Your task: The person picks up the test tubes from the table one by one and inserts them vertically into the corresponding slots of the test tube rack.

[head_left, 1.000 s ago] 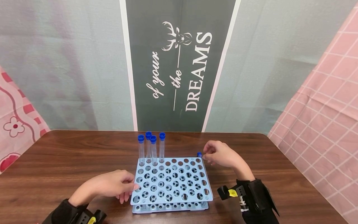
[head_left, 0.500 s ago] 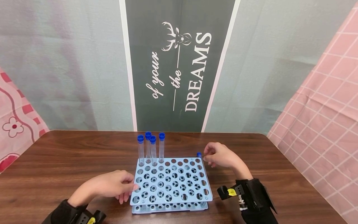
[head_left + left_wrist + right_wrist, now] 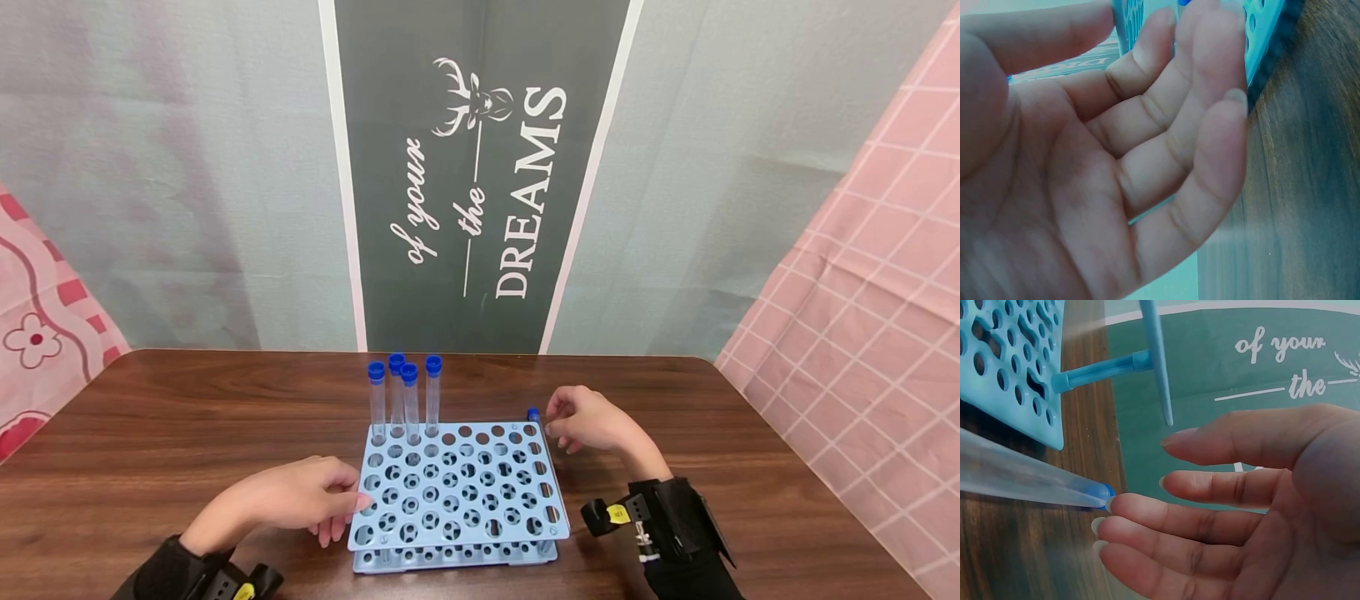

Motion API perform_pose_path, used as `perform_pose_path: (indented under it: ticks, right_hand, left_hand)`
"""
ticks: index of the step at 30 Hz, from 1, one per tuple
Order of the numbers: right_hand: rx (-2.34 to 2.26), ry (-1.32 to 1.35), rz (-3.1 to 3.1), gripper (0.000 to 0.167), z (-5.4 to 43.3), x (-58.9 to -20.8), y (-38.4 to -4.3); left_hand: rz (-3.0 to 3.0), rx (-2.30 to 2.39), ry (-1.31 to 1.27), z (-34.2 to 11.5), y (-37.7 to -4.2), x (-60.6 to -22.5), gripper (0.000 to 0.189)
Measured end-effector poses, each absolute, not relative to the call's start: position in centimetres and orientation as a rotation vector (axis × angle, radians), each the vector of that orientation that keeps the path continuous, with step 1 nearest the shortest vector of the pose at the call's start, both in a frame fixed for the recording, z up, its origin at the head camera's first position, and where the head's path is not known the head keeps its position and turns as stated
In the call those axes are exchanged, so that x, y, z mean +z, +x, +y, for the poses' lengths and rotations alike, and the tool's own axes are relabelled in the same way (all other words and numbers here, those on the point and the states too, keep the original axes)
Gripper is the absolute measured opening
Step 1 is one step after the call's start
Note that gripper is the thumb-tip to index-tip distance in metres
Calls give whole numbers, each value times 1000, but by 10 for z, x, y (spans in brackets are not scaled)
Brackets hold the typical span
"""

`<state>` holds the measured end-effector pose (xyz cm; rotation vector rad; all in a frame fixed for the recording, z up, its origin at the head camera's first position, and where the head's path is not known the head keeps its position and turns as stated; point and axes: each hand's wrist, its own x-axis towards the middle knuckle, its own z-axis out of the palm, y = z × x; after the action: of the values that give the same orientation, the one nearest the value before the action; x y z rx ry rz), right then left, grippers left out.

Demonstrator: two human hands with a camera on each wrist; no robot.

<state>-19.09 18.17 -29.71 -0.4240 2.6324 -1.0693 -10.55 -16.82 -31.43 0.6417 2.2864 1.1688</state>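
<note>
A light-blue test tube rack [image 3: 453, 533] stands on the wooden table. My left hand [image 3: 311, 500] grips its left edge, the thumb on the top plate and the other fingers lower down. In the left wrist view the rack's edge sits between thumb and fingers [image 3: 1219, 150]. Several clear test tubes [image 3: 432, 404] with blue caps stand upright in the rack's back-left holes. Beyond its back-right corner shows one blue cap [image 3: 533, 414]. In the right wrist view a test tube [image 3: 1029, 469] has its blue end at the fingertips of my right hand [image 3: 1229, 519], whose fingers are loosely bent, thumb apart.
The brown table [image 3: 225, 392] surrounds the rack. A grey-green cloth backdrop [image 3: 480, 208] with white lettering hangs directly behind the table. Pink cloths, one with a grid [image 3: 885, 292], hang at both sides.
My right hand has lowered very slightly beside the blue cap. The left hand, the rack and the standing tubes keep their places.
</note>
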Motion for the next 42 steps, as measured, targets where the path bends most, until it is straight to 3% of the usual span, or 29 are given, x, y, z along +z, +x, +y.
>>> perform_pose_path:
  ticks: [42]
  right_hand:
    - [-904,-140,2689,12,170,-314,-188]
  left_hand:
    - [2278,1165,652,-169,-107,-315,27]
